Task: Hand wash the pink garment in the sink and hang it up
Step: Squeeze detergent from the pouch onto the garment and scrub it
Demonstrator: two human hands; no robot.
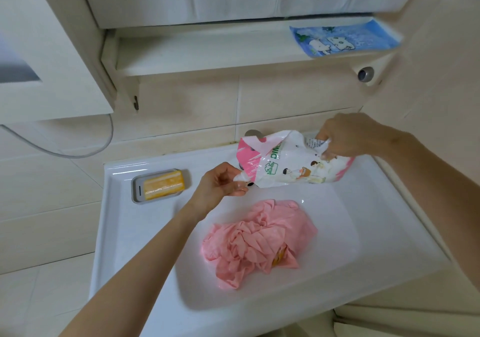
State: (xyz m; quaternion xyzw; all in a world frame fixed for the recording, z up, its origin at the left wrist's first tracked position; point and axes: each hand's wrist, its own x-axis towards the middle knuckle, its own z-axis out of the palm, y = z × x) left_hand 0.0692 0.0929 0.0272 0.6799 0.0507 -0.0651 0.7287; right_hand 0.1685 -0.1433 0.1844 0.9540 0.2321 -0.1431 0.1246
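1. The pink garment [259, 242] lies crumpled in a heap on the floor of the white sink [135, 233], roughly at its middle, with no hand touching it.
2. A white and pink plastic pouch [288, 161] is held above the back of the sink, tilted, its spout end lowest and to the left.
3. The left hand [220, 181] pinches the spout corner of the pouch between thumb and curled fingers.
4. The right hand [350, 136] grips the upper right end of the pouch, fingers curled into the crumpled plastic.
5. A yellow soap bar [164, 184] sits in a grey soap dish [136, 188] on the sink's left ledge, apart from the left hand.
6. A blue printed packet [342, 39] lies on the shelf [207, 51] above, at its right end.
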